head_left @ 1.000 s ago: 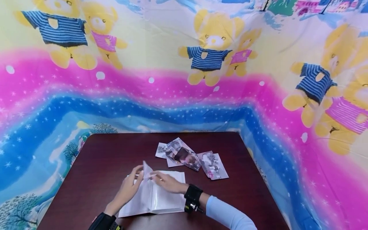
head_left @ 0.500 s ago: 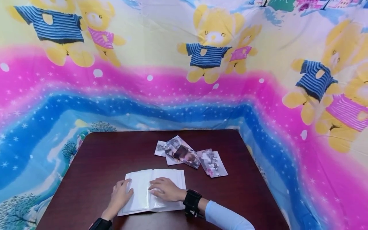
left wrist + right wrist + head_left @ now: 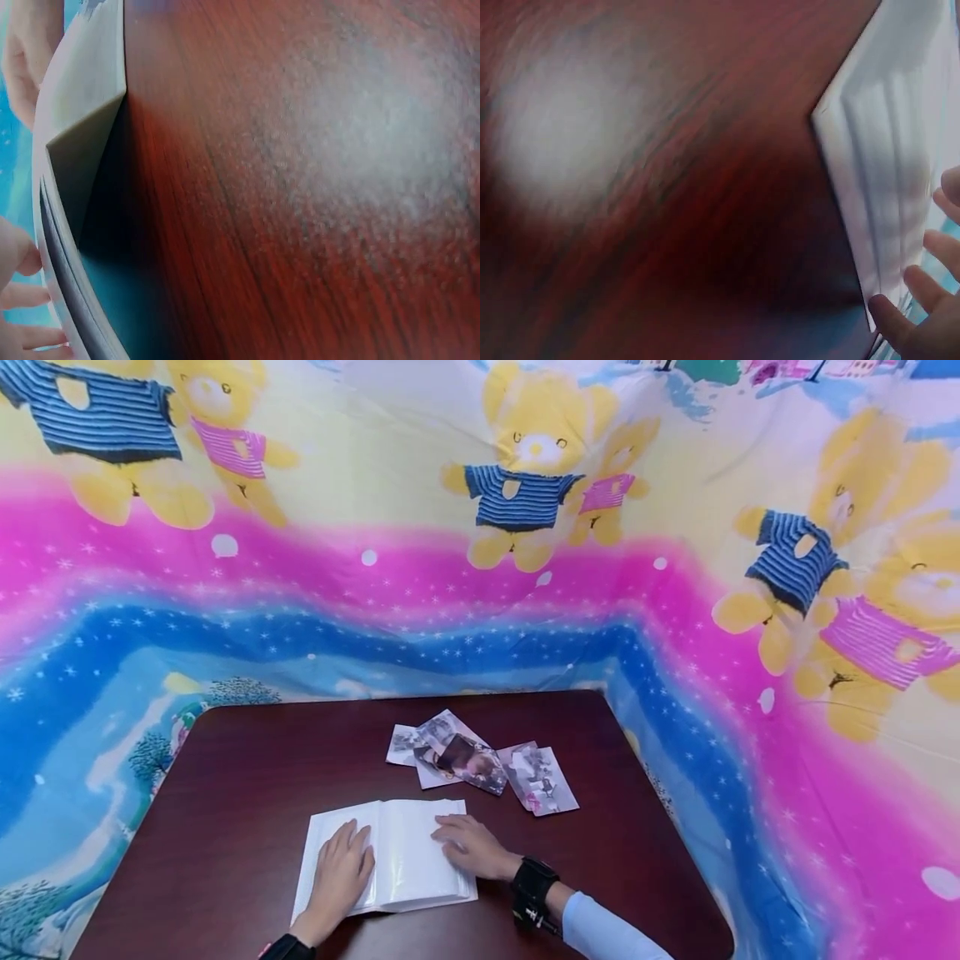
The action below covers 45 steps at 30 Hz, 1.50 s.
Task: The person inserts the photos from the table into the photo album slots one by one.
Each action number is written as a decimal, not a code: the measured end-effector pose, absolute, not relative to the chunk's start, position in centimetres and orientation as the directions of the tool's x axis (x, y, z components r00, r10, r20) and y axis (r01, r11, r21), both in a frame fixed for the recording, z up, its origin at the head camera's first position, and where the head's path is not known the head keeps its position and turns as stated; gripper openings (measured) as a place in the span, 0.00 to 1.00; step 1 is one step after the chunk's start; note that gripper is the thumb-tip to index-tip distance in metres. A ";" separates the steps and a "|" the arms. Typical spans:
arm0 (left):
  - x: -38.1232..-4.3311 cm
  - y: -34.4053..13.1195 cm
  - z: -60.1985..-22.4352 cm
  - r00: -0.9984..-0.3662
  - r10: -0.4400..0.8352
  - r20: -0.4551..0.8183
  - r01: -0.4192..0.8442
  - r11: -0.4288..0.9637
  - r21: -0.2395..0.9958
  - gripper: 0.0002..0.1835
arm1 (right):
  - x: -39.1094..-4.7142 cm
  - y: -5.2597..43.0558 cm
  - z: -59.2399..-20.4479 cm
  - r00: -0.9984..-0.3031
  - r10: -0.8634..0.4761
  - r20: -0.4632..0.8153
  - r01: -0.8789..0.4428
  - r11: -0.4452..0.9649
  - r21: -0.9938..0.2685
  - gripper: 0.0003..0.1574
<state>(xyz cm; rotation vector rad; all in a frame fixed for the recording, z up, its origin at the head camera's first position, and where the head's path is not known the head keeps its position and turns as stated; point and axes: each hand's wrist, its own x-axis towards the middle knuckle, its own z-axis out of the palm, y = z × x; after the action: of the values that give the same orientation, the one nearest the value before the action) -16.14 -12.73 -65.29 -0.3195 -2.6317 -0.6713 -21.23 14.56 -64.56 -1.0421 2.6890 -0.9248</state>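
Observation:
An open photo album (image 3: pixel 408 852) with glossy white pages lies flat on the dark wooden table. My left hand (image 3: pixel 341 870) rests on its left page, fingers extended toward the far edge. On the right page lies my right hand (image 3: pixel 476 847), its fingers reaching left across the sleeve. In the left wrist view the album's edge (image 3: pixel 79 120) curves along the left side, with left fingertips (image 3: pixel 22 296) at it. The right wrist view has layered page edges (image 3: pixel 877 187) beside the spread right fingers (image 3: pixel 922 289). Neither hand grips anything.
Several loose photos (image 3: pixel 480 768) lie overlapping beyond the album; two more (image 3: pixel 542 781) overlap to their right. The table (image 3: pixel 247 777) has a rounded far edge against a cloth backdrop (image 3: pixel 525 610) printed with bears.
A clear page raised between both hands one second ago now lies flat. The left hand has moved inward onto the left page; the right hand has slid right across the right page.

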 end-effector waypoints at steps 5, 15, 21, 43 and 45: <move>-16.2 -12.6 -65.3 -0.845 0.106 0.524 0.354 0.845 0.400 0.16 | -22.4 14.9 -64.3 -0.935 -0.241 0.259 -0.353 0.676 -0.646 0.10; -15.6 -12.6 -65.3 -0.825 0.121 0.552 0.389 0.831 0.399 0.12 | -24.7 18.3 -63.9 -0.907 0.235 -0.349 0.398 0.213 -0.892 0.13; -15.5 -12.5 -65.1 -0.827 0.123 0.549 0.390 0.828 0.402 0.10 | -25.5 18.4 -64.3 -0.895 0.192 -0.403 0.422 0.074 -0.903 0.15; -14.8 -12.3 -65.9 -0.803 0.174 0.570 0.435 0.824 0.362 0.11 | -27.2 16.8 -64.4 -0.864 0.188 -0.467 0.411 -0.272 -0.870 0.18; -14.8 -12.4 -65.8 -0.802 0.178 0.570 0.438 0.824 0.359 0.11 | -27.1 16.8 -64.3 -0.870 0.188 -0.455 0.395 -0.285 -0.873 0.21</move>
<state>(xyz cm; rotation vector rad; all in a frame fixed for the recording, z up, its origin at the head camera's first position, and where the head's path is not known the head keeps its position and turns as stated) -14.84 -12.35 -65.76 -0.4534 -2.4764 -0.6601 -27.07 16.79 -64.33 0.7389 1.7899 -2.2986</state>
